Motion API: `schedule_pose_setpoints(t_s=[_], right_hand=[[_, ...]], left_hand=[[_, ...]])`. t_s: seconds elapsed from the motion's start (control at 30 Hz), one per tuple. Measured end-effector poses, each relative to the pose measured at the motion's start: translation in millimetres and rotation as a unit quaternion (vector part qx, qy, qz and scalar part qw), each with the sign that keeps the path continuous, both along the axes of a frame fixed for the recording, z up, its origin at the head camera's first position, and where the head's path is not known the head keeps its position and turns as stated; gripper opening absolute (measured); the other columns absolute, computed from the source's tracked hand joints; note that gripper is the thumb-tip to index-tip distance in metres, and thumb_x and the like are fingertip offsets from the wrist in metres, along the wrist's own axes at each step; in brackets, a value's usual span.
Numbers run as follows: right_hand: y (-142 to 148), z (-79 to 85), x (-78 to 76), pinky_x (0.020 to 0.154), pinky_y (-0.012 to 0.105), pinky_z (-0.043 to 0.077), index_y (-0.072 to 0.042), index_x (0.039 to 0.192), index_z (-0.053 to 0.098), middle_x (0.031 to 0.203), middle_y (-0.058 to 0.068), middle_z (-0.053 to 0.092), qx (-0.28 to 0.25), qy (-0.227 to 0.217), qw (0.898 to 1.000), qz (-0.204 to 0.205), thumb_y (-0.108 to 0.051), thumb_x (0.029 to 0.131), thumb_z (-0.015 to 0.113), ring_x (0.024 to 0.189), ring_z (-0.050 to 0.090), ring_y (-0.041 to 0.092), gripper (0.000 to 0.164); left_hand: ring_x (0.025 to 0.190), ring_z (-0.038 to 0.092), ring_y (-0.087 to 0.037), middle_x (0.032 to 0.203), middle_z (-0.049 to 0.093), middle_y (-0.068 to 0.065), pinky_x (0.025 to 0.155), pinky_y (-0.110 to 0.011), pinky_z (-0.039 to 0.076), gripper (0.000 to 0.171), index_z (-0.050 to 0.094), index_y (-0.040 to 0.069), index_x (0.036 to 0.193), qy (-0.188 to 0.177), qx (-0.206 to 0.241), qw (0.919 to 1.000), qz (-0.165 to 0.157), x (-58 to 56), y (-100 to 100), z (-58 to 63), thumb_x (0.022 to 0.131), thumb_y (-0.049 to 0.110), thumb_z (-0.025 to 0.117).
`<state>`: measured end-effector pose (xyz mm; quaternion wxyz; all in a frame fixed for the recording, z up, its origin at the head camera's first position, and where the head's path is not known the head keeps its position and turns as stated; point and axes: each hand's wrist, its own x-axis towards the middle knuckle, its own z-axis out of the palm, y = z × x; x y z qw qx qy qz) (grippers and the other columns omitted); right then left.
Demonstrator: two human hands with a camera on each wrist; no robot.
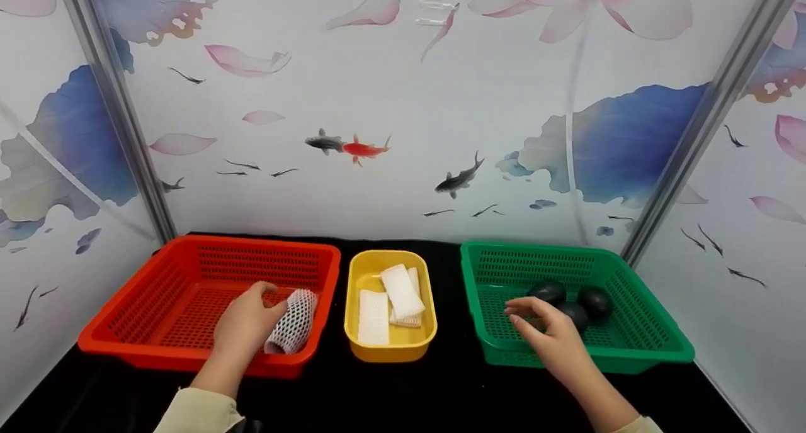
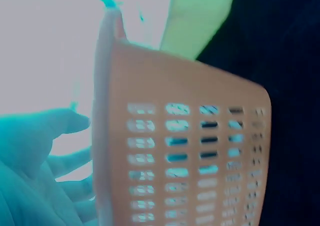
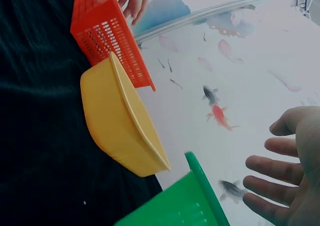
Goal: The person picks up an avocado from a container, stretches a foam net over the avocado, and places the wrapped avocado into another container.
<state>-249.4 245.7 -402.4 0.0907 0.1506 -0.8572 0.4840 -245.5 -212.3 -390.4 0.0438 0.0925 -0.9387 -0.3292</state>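
My left hand (image 1: 249, 316) hovers over the red basket (image 1: 135, 304) with fingers loosely bent. Beside its thumb lies a white foam net sleeve (image 1: 292, 323) with dark gaps in its mesh; whether something is inside, I cannot tell. In the left wrist view, the left hand's fingers (image 2: 70, 161) are spread and hold nothing visible, partly hidden by the basket. Over the green basket (image 1: 642, 316), my right hand (image 1: 554, 335) has relaxed, parted fingers with nothing in them. Three dark, smooth, round objects (image 1: 595, 302) sit in that basket, one partly behind the hand.
Between the two baskets stands a yellow tub (image 1: 390, 354) with several flat white foam net sleeves (image 1: 374, 318). A black cloth (image 1: 403, 398) covers the table. White printed panels (image 1: 403, 200) with metal posts (image 1: 119, 106) enclose the back and sides.
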Motion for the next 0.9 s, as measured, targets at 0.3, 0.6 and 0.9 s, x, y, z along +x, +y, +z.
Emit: schedule_pose_setpoints(t_s=[0.3,0.6,0.9], right_hand=[[24,8.8,-19.5,0.080,0.031,0.051,-0.012,0.118,0.066,0.108,0.000,0.066,0.078,0.016,0.996,-0.029,-0.022,0.098,0.061,0.098,0.061,0.017,0.023],[70,2.4,-41.8,0.083,0.046,0.049,-0.006,0.123,0.062,0.113,0.010,0.064,0.145,-0.016,0.987,-0.063,-0.028,0.099,0.057,0.100,0.061,0.027,0.033],[92,-17.5,-52.5,0.079,0.049,0.050,0.002,0.126,0.057,0.118,0.022,0.060,0.172,-0.078,0.979,-0.075,-0.023,0.096,0.062,0.105,0.058,0.037,0.039]], left_hand=[[0.079,0.062,-0.021,0.107,0.067,-0.006,0.065,-0.041,0.049,0.035,0.062,0.011,0.125,0.100,0.047,0.9939,0.000,7.8,35,7.6,0.094,0.027,0.061],[0.087,0.064,-0.018,0.099,0.067,-0.002,0.069,-0.038,0.051,0.028,0.067,0.015,0.118,0.136,0.071,0.9881,-0.004,15.9,62,14.6,0.093,0.025,0.061],[0.082,0.062,-0.015,0.098,0.067,0.002,0.066,-0.037,0.049,0.027,0.068,0.018,0.116,0.118,0.066,0.9905,-0.026,22.4,87,15.5,0.092,0.029,0.063]])
